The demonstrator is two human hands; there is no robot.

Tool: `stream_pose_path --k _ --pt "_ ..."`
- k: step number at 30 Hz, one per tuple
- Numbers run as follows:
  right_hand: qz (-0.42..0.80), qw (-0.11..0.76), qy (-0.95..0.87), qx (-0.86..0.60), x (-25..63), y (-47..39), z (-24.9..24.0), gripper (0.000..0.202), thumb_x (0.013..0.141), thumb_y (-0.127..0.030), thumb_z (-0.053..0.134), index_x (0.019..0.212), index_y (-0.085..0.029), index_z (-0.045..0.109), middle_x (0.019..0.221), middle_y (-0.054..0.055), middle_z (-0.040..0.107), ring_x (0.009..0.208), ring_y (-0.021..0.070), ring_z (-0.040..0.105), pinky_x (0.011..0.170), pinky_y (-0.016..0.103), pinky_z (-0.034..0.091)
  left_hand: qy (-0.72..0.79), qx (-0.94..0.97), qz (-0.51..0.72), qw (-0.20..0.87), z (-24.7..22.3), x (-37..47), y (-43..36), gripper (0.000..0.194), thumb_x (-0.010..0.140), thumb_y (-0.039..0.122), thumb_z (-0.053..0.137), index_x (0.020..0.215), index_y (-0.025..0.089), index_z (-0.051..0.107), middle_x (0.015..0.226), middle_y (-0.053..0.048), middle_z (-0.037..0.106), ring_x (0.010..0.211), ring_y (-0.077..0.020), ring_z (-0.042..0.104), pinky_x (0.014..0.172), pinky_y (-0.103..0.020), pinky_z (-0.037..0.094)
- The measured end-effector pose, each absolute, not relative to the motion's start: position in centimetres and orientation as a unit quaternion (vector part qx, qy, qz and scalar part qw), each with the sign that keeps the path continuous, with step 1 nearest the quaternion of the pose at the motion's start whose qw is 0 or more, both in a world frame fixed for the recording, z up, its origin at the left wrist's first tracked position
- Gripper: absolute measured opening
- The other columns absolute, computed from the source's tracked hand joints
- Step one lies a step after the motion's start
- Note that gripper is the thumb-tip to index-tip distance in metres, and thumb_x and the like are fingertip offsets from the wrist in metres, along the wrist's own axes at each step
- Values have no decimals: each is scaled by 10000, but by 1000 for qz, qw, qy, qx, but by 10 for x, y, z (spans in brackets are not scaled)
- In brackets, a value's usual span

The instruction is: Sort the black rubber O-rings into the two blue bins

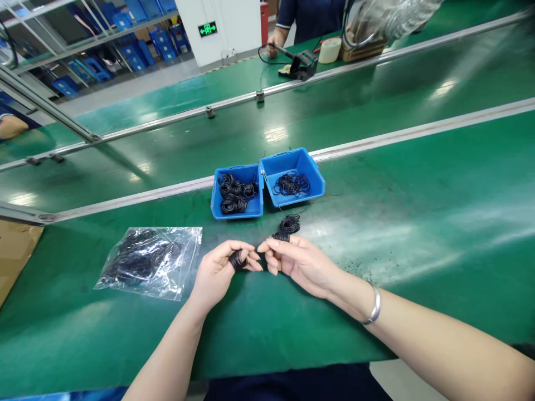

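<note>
From my remote seat I see the left hand (215, 273) with its fingers curled and closed on a compact bundle of thin black loops (238, 260), though I cannot tell whether the loops encircle a finger or are only pinched. The right hand (307, 266), a shiny silver metal bangle (375, 305) on its wrist, has thumb and forefinger closed on a second black bundle (281, 237), partly hidden; the fingertips of both hands nearly meet. Just beyond the right fingers, a round black coil (290, 224) lies on the glossy green table (418, 223). Farther beyond the fingers, side by side, I have a blue plastic bin (256, 208) holding several black coils (233, 192) and, to its right, a second blue plastic bin (312, 170) holding a looser black tangle (291, 184). Left of the left fingers lies a clear plastic bag (146, 259) with dark contents.
</note>
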State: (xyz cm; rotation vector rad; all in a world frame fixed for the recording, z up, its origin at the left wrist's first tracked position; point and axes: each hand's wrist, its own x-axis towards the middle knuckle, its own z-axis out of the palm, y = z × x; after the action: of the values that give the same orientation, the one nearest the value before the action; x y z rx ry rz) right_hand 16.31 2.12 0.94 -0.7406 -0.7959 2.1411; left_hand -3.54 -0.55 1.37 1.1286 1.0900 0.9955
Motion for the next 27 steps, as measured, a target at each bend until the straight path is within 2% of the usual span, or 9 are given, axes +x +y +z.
stream_pose_path --k 4,8,12,17,21,25,27 --pt "797 374 -350 -320 161 20 11 183 802 -355 781 795 -174 759 624 -20 585 595 102 479 611 265 358 505 579 410 493 16 -38 -7 151 944 274 599 996 205 722 970 -53 728 807 -172 731 791 -328 610" --pt "761 371 -387 -364 158 19 9 240 783 -409 790 764 -172 762 633 -13 597 578 105 440 592 282 339 535 652 370 389 16 -42 -11 187 947 252 591 1076 251 726 869 -31 765 931 -191 722 864 -320 577" --pt "732 363 -431 -383 159 17 6 318 862 -465 703 757 -170 761 544 -23 534 609 129 479 673 305 371 550 617 369 425 13 -42 -14 186 941 275 595 1094 228 690 877 -43 774 873 -211 749 828 -337 598" --pt "730 362 -440 -379 161 18 4 328 858 -454 710 668 -187 726 587 -14 544 656 140 489 703 311 371 538 603 390 441 12 -41 -14 136 931 276 600 1002 218 701 963 -57 749 822 -200 750 790 -324 610" --pt "721 368 -448 -379 161 19 6 235 834 -431 737 773 -207 775 642 -11 564 643 136 457 665 306 356 535 650 386 378 14 -42 -12 160 931 239 590 1012 229 728 1012 -58 742 859 -185 734 830 -321 596" --pt "711 357 -478 -372 160 16 7 194 801 -410 770 770 -220 791 714 -4 573 651 131 479 639 296 369 528 716 370 267 15 -43 -11 209 898 143 602 1024 233 742 977 -40 760 908 -176 708 835 -292 571" --pt "703 355 -492 -371 159 15 7 175 784 -398 786 854 -239 809 708 -12 555 647 128 486 635 294 377 522 733 363 243 15 -42 -12 229 891 119 597 1028 229 744 967 -34 764 892 -168 707 823 -279 566"
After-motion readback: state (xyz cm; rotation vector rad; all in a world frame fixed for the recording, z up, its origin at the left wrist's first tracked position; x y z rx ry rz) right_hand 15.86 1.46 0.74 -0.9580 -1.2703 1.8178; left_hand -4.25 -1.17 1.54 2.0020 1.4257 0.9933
